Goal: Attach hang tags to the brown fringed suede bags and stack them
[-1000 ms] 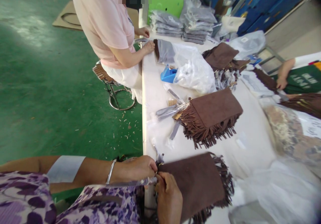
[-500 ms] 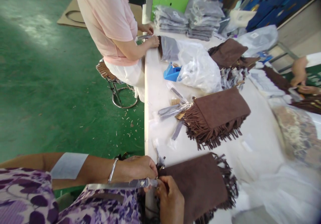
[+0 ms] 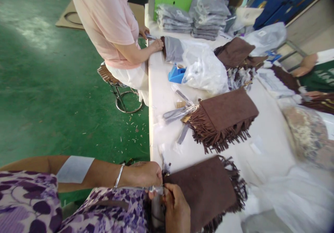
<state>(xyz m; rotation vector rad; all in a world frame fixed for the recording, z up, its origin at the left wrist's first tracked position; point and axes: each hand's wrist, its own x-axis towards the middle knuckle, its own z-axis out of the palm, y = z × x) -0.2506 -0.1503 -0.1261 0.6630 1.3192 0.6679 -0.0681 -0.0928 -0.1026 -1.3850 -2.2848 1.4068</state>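
A dark brown fringed bag (image 3: 203,187) lies flat at the near edge of the white table, its fringe toward the right. My left hand (image 3: 147,174), with a silver bangle at the wrist, is closed at the bag's left corner. Just below it my right hand (image 3: 177,208) pinches near the same corner, thumb and forefinger together. Clear plastic wrap (image 3: 156,190) shows between the two hands. What exactly the fingers grip is too small to make out.
Another brown fringed bag (image 3: 229,111) lies beyond, with plastic-wrapped straps at its left. Further off are a blue tape dispenser (image 3: 176,74), clear plastic bags (image 3: 205,67) and stacked grey packets (image 3: 174,18). A person in pink (image 3: 112,24) works at the left edge; another person's arm (image 3: 305,65) reaches in at right.
The wrapped strip that stretched left from my fingers now shows less. Both my hands stay at the bag's corner. The pink-clad person's far hand has drawn back slightly. The view has shifted slightly.
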